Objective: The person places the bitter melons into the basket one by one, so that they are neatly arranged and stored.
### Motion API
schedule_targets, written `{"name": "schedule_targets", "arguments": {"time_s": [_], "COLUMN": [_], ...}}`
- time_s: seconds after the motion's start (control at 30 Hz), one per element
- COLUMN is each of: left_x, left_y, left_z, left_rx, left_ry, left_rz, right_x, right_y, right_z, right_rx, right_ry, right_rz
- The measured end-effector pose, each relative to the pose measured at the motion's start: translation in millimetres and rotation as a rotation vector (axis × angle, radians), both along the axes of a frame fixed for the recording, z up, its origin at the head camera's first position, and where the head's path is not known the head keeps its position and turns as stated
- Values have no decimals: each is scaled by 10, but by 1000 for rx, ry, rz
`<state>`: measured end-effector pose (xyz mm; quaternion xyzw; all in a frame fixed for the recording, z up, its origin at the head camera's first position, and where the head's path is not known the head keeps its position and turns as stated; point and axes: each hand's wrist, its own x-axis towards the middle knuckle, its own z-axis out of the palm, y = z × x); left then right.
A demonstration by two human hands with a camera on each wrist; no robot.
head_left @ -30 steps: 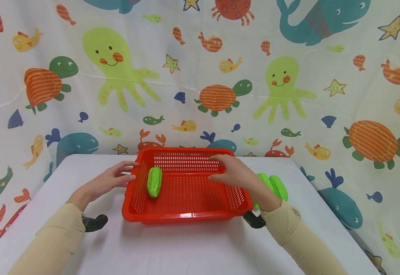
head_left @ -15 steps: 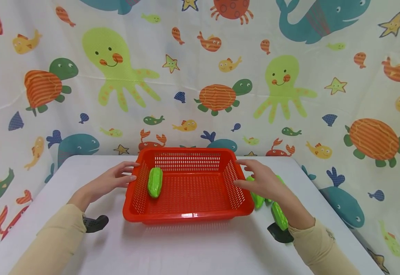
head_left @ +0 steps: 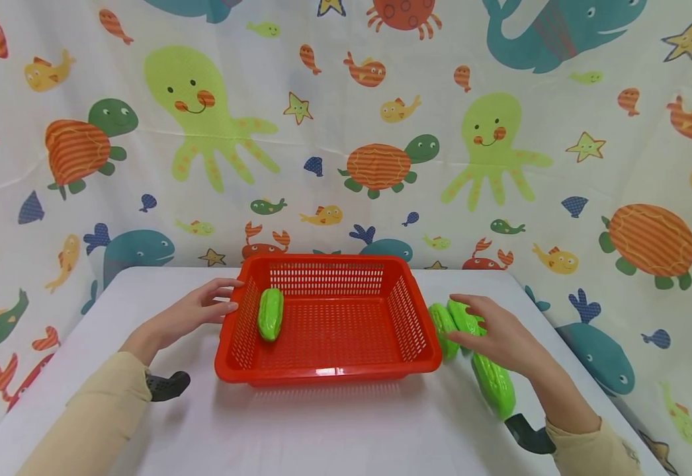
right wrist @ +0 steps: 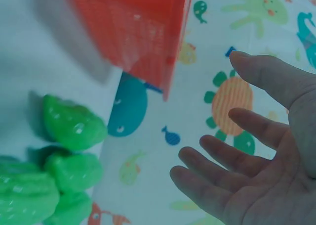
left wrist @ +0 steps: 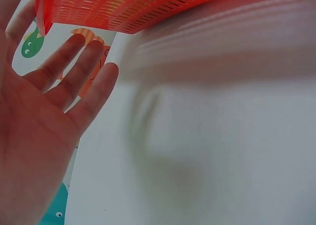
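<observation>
A red plastic basket (head_left: 328, 375) with slotted walls stands mid-table, and one bright green bitter melon (head_left: 270, 315) lies inside at its left. My left hand (head_left: 194, 307) has its fingertips at the basket's left rim; in the left wrist view its fingers (left wrist: 89, 96) are extended under the red wall. Just right of the basket, my right hand (head_left: 497, 334) hovers over several bitter melons (head_left: 495, 387), partly hiding them. Its fingers are spread and hold nothing. The right wrist view shows its bare palm (right wrist: 266, 185) and the lumpy bitter melons (right wrist: 74, 123) at lower left.
The white tabletop (head_left: 334, 436) runs back to a hanging curtain (head_left: 334, 99) printed with sea animals. A black wrist strap piece (head_left: 167, 387) juts out beneath the left wrist, and another (head_left: 529, 434) beneath the right.
My right hand has moved from over the basket's right side out past the rim to above the bitter melons. My left hand stays at the left rim.
</observation>
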<state>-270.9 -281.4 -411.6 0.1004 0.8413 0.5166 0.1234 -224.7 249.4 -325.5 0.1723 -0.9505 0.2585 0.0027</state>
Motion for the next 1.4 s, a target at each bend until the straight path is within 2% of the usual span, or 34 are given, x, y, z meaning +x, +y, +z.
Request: {"name": "schedule_targets", "arguments": {"time_s": [0.13, 0.47, 0.9, 1.1, 1.4], "left_x": [2, 14, 33, 26, 19], "left_y": [2, 16, -15, -5, 6], "left_z": [3, -15, -18, -7, 11], "left_rx": [-5, -2, -24, -23, -26], "left_ry": [1, 5, 11, 15, 13], "left_rz": [3, -8, 0, -1, -2], "right_x": [26, 101, 102, 121, 126], "right_y": [160, 454, 655, 736, 738], "right_z": [-79, -339, -648, -711, -726], "right_rx": [16, 71, 107, 100, 79], "right_ry": [-12, -133, -179, -211, -293], "right_rz": [-19, -75, -31, -40, -122]}}
